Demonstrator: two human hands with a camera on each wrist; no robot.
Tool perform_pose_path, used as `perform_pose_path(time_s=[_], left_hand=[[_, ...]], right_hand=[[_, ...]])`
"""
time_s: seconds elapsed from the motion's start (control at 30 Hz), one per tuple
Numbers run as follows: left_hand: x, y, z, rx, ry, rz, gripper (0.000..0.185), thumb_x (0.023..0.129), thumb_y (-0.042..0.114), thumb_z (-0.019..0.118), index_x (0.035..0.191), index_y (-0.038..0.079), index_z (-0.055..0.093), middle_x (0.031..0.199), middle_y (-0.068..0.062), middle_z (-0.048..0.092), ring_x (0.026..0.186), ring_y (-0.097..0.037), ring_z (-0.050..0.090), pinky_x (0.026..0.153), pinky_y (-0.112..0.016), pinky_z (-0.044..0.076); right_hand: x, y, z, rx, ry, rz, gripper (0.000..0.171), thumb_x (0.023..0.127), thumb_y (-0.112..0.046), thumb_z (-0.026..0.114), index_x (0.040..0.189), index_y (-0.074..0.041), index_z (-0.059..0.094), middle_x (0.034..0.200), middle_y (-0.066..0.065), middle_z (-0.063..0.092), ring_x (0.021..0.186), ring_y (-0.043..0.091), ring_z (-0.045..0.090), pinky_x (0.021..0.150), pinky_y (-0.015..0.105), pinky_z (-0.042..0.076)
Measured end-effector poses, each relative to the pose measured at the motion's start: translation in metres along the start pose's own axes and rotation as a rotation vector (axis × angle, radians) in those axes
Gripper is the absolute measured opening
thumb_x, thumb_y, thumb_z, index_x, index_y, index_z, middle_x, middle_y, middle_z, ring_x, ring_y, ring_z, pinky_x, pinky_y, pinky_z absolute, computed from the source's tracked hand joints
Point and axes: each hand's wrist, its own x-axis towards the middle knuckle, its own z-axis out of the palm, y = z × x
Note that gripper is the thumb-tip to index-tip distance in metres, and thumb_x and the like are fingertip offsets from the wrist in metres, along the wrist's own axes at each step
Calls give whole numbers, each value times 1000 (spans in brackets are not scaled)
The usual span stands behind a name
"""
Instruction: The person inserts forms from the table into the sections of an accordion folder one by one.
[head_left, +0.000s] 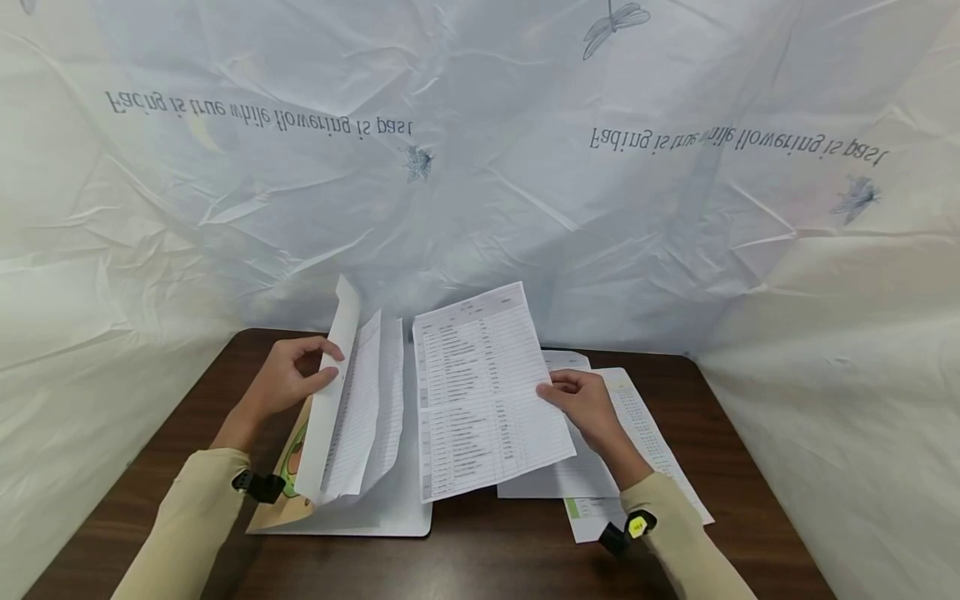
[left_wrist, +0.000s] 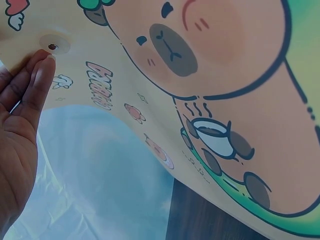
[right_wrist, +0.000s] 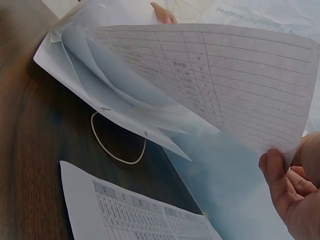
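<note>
Holding the cream cartoon plastic folder [head_left: 303, 467] open on the brown table [head_left: 480, 558], the left hand [head_left: 288, 382] pinches its flap. The right hand [head_left: 588, 404] pinches 1 white printed sheet [head_left: 483, 392], partly out; more sheets stay inside, I think.

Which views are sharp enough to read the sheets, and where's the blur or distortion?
Head view: evenly lit, wide-angle bend at the edges; the printed sheet in the right hand shows table rows but no legible text. Left wrist: the cartoon folder cover is sharp, the left hand soft. Right wrist: near sheet edge blurred.
</note>
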Motion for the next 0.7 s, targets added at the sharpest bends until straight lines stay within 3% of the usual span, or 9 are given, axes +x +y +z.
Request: perform_pose_path(time_s=[0.7], left_hand=[[0, 1, -1, 10, 12, 6, 15, 80, -12, 69, 94, -6, 69, 64, 2, 48, 53, -1, 40, 51, -24, 37]], right_hand=[[3, -7, 30, 49, -46, -46, 27, 90, -12, 78, 113, 2, 74, 93, 13, 75, 77, 20, 72, 67, 30, 55]])
